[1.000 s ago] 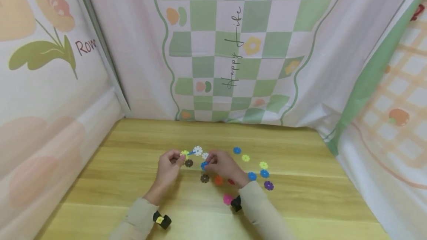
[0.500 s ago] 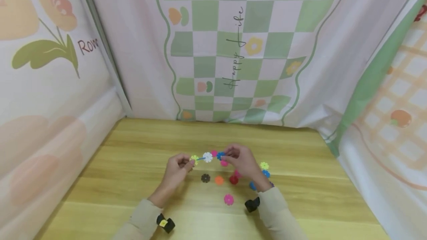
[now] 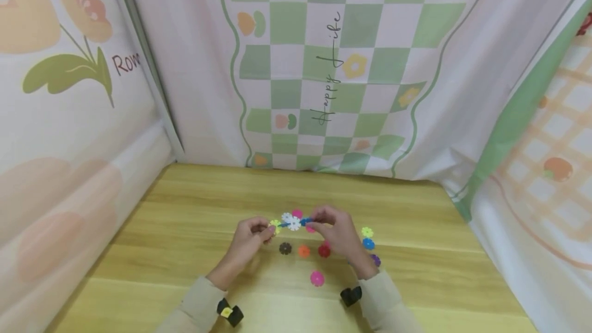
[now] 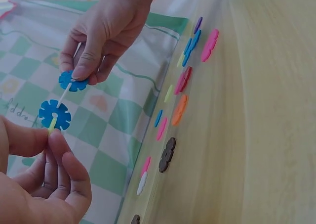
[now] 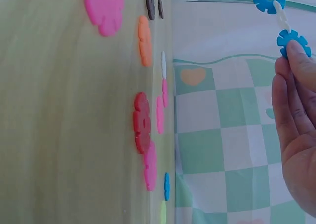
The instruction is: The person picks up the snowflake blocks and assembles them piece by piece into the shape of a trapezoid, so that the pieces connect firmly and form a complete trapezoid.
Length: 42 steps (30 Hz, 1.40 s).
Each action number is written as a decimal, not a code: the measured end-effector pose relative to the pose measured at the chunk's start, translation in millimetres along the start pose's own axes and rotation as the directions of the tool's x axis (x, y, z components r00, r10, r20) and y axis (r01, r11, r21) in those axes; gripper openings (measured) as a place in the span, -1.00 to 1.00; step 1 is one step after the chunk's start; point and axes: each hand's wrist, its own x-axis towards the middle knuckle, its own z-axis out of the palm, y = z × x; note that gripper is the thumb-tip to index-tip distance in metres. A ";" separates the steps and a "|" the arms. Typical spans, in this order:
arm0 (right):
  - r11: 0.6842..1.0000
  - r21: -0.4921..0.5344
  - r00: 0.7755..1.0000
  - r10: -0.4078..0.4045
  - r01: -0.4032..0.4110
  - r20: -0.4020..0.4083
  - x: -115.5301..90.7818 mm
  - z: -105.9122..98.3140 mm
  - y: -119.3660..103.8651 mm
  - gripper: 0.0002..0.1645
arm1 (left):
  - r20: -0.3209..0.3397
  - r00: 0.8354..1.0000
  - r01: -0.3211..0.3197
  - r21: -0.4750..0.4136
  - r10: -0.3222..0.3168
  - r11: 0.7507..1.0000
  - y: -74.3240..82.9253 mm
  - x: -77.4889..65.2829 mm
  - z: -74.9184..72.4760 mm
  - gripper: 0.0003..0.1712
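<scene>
My left hand (image 3: pixel 250 236) pinches a yellow flower-shaped plastic disc (image 4: pixel 52 123) between thumb and index finger. It is slotted into a blue disc (image 4: pixel 54 113), which joins a white disc (image 3: pixel 294 223). At the other end, my right hand (image 3: pixel 339 227) pinches a second blue disc (image 5: pixel 291 42) by its edge. This blue disc meets the white one's edge, so the pieces form a short row between both hands. The wrist views show the row raised off the table. Fingers partly cover the yellow disc and the outer blue disc.
Loose discs lie on the wooden table (image 3: pixel 185 251): brown (image 3: pixel 285 248), orange (image 3: pixel 303 251), red (image 3: pixel 324 251), pink (image 3: pixel 317 278), yellow (image 3: pixel 367 232), blue (image 3: pixel 368 243) and purple (image 3: pixel 375 260). A white disc (image 3: pixel 286 217) lies behind the row. Printed curtains (image 3: pixel 324 91) stand around the table.
My right hand has brought the blue disc up and rightward, then against the white disc's edge. My left hand has shifted right with its joined discs.
</scene>
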 end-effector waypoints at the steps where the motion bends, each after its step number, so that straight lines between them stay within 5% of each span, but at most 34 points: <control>1: 1.000 0.001 1.000 -0.013 0.013 -0.007 -1.0 0.5 0.4 -0.83 | 0.003 1.000 0.003 -0.002 -0.003 1.000 0.2 0.0 0.1 -0.92; 10: 0.991 -0.059 0.991 -0.125 0.123 -0.046 -5.5 0.0 -1.3 -0.73 | 0.046 0.999 -0.001 0.010 0.001 1.000 1.6 -3.4 2.8 -0.89; 15: 0.961 -0.132 0.964 -0.255 0.245 -0.069 -4.9 -0.9 -5.7 -0.67 | 0.099 0.995 -0.025 0.034 0.022 0.999 -5.6 -4.2 3.5 -0.86; 23: 0.905 -0.197 0.919 -0.391 0.376 -0.044 -3.7 2.5 -9.8 -0.68 | 0.090 0.996 -0.023 0.014 0.021 1.000 -11.7 -8.5 0.5 -0.82; 36: 0.920 -0.170 0.933 -0.360 0.353 -0.009 -4.9 -2.3 -1.1 -0.75 | 0.135 0.991 -0.001 -0.055 0.008 0.998 -9.6 -7.9 2.1 -0.77; 42: 0.968 -0.167 0.980 -0.197 0.188 -0.035 -4.5 -4.9 -3.2 -0.78 | 0.129 0.992 0.001 -0.027 0.002 1.000 -3.9 -2.3 2.0 -0.78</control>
